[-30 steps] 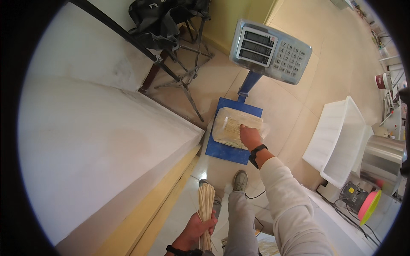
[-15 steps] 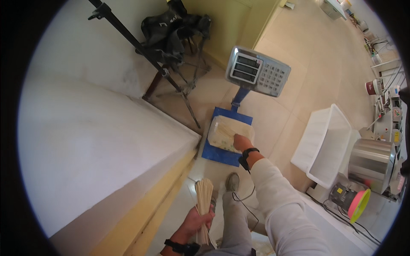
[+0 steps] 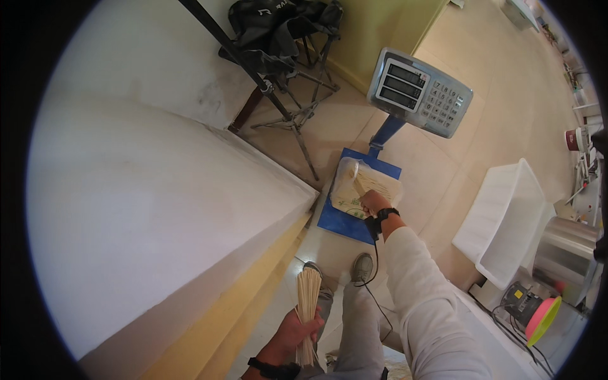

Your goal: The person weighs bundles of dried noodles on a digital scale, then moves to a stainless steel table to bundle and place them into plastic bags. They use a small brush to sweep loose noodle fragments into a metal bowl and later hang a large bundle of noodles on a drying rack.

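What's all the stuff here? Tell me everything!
scale: one, blue and grey, centre
pack: one, pale, on scale
stick bundle: one, tan, lower middle
folding stool: one, black, top left
pole: one, black, top left
ledge: one, white, left
tub: one, white, right
cylinder: one, silver, right
disc: one, pink and green, lower right
bucket: one, red and white, far right
clutter: uncounted, mixed, far right
shoes: two, grey, below scale
wristbands: two, black, on wrists
left hand: one, bare, around stick bundle
right hand: one, bare, gripping sticks

Platform scale point(image 3: 387, 132) and white tub point(image 3: 486, 215) suggest a workshop.
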Demonstrator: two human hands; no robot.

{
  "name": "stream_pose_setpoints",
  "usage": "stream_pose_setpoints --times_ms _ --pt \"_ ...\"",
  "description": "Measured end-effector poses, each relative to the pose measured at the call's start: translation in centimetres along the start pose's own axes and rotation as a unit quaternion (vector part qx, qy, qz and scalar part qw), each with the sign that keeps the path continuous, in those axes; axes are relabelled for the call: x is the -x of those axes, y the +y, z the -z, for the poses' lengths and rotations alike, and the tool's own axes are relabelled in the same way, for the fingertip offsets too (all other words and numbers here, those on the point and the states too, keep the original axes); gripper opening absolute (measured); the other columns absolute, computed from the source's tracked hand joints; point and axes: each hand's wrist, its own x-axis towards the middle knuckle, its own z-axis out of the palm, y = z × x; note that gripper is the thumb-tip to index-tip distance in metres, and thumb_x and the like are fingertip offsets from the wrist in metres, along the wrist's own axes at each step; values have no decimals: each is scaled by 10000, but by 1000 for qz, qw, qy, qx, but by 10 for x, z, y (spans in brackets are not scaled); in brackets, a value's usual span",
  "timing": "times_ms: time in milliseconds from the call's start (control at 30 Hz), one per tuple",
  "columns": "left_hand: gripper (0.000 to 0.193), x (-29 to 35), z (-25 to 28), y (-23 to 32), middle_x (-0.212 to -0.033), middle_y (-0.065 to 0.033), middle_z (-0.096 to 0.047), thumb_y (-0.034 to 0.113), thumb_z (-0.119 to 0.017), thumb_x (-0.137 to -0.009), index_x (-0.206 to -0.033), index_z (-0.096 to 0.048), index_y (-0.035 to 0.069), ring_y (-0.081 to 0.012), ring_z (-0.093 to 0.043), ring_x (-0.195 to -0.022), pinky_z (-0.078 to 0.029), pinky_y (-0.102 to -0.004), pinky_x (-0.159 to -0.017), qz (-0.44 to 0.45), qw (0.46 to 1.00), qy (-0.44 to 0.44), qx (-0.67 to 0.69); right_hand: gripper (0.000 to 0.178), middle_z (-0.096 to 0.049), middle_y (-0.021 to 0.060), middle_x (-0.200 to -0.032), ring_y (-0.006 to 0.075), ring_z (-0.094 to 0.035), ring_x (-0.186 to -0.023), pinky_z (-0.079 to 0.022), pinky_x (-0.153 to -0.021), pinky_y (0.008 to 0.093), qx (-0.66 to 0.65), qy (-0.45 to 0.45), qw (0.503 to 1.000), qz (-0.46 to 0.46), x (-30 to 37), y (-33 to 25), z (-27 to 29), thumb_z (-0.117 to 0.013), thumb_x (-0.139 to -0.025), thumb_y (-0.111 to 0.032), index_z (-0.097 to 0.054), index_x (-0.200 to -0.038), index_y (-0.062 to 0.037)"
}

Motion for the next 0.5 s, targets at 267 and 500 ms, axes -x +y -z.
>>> stream_pose_setpoints --times_ms 267,500 --pt "287 4 -25 17 -830 -25 -585 70 -679 -957 -1202 -540 21 -115 -586 -612 -531 -291 -564 -36 999 -35 -20 152 -562 62 -699 189 -524 -495 -436 -454 370 -352 -77 932 -16 141 45 4 -612 -996 -121 -568 -883 -30" --pt "284 14 -66 35 -805 -14 -590 101 -686 -970 -1208 -545 37 -117 -601 -652 -531 -294 -590 -6 998 -65 -19 115 -543 17 -740 147 -501 -527 -436 -490 312 -413 -126 901 30 381 44 9 -535 -1048 -171 -576 -1004 -73"
